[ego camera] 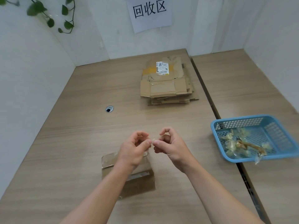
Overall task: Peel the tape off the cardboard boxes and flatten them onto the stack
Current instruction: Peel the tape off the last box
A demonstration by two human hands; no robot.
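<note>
Left hand (134, 148), right hand (170, 143) both pinch tape scrap (153, 140); box (142, 185) under left forearm, long side roughly left-right

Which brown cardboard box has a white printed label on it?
The flattened brown cardboard box atop the far stack; the near box shows none.

A paper sign (149, 13) and leafy vine (36, 8) hang on the wall (32, 54).

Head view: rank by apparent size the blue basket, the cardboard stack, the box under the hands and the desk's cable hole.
1. Blue basket.
2-3. Cardboard stack and box: about alike; the box is nearer and partly covered, so unranked.
4. Cable hole, clearly smallest.
</note>
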